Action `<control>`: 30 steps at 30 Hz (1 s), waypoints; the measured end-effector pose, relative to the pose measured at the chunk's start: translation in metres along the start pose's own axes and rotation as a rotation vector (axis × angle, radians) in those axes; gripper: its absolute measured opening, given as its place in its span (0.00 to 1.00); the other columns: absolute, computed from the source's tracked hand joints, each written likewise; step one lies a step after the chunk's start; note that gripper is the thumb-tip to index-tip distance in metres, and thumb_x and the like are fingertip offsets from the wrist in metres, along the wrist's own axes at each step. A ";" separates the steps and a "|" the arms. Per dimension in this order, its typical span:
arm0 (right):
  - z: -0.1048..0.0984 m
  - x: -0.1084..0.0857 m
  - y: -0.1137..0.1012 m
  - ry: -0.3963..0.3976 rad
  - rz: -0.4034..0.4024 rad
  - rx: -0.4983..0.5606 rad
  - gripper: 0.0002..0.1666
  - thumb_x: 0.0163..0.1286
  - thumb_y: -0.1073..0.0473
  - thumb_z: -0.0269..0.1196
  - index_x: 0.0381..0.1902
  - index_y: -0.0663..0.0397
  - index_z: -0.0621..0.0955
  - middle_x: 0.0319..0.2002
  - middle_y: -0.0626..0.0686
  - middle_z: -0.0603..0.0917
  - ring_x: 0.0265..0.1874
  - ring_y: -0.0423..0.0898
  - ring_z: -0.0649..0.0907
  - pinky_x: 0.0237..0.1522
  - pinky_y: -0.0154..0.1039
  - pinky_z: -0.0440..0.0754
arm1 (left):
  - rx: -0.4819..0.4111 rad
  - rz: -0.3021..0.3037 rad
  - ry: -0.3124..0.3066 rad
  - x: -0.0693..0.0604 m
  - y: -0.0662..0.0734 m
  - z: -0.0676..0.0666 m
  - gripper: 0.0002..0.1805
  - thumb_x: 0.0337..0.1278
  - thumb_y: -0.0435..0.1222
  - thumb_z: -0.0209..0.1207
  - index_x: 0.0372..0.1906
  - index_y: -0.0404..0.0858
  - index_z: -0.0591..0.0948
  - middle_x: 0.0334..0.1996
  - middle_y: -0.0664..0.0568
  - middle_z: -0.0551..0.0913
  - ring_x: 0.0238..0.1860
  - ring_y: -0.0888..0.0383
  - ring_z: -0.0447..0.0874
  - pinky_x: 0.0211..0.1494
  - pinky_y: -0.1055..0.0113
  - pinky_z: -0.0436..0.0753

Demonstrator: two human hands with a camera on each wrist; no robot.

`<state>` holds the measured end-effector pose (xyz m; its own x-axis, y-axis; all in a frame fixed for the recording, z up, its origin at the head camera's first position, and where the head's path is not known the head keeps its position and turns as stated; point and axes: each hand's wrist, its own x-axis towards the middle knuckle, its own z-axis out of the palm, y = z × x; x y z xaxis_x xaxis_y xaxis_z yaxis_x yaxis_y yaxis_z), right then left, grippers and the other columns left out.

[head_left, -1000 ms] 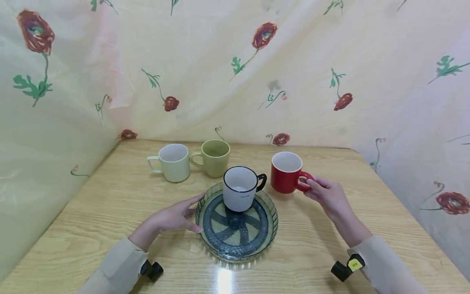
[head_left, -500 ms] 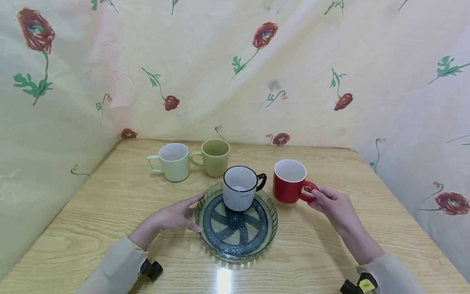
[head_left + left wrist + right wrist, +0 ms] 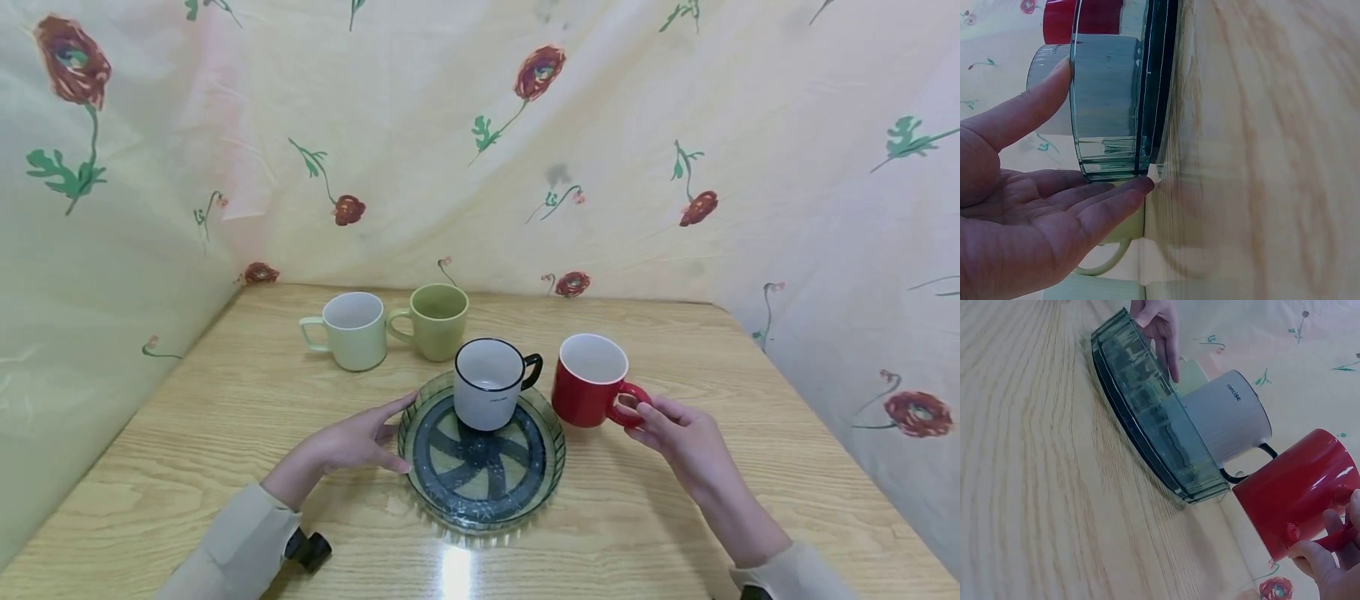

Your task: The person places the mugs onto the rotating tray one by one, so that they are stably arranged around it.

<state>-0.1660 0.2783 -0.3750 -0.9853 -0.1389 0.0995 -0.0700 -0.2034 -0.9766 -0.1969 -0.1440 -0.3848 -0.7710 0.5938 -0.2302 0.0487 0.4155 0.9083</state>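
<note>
My right hand (image 3: 686, 437) pinches the handle of a red mug (image 3: 581, 396) with a white inside. In the right wrist view the mug hangs clear of the table, beside the right of a greenish glass dish (image 3: 487, 504). A white enamel mug (image 3: 486, 406) with black rim and handle stands upright in the back part of this round, fluted dish. Along the dish's left side lies my left hand (image 3: 356, 442), thumb and fingers spread and nearly straight. The left wrist view shows its thumb (image 3: 1054, 87) at the rim and its fingertips by the lower wall.
A pale mint mug (image 3: 356, 337) and an olive-green mug (image 3: 440, 327) stand side by side behind the dish, to the left. The wooden table (image 3: 187, 417) ends at a flower-printed cloth (image 3: 420, 125) at the back and sides.
My right hand has brought the red mug nearer to me, and over the last half second slightly left, towards the dish. The left hand, dish and other mugs have stayed put.
</note>
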 end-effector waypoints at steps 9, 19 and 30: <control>0.006 -0.005 0.004 -0.047 -0.007 0.017 0.19 0.73 0.71 0.52 0.41 0.48 0.88 0.42 0.46 0.90 0.42 0.40 0.88 0.44 0.33 0.86 | -0.009 -0.004 0.005 0.000 -0.001 -0.001 0.57 0.50 0.29 0.68 0.78 0.37 0.42 0.77 0.34 0.39 0.73 0.29 0.49 0.72 0.42 0.63; 0.019 -0.002 0.007 -0.074 0.001 -0.030 0.19 0.73 0.69 0.52 0.41 0.45 0.87 0.42 0.46 0.90 0.43 0.38 0.88 0.44 0.32 0.86 | -0.020 -0.014 0.008 0.000 -0.001 -0.001 0.57 0.50 0.30 0.68 0.78 0.38 0.42 0.77 0.34 0.39 0.73 0.30 0.49 0.73 0.42 0.62; 0.026 0.002 0.008 -0.019 0.047 -0.083 0.18 0.73 0.68 0.54 0.39 0.42 0.87 0.40 0.43 0.89 0.42 0.38 0.88 0.44 0.31 0.86 | -0.011 -0.009 0.010 0.000 -0.001 0.000 0.57 0.50 0.30 0.68 0.78 0.37 0.43 0.77 0.34 0.39 0.73 0.30 0.50 0.72 0.42 0.64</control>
<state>-0.1642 0.2513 -0.3775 -0.9847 -0.1648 0.0560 -0.0371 -0.1155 -0.9926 -0.1967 -0.1442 -0.3852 -0.7775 0.5834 -0.2347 0.0354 0.4132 0.9099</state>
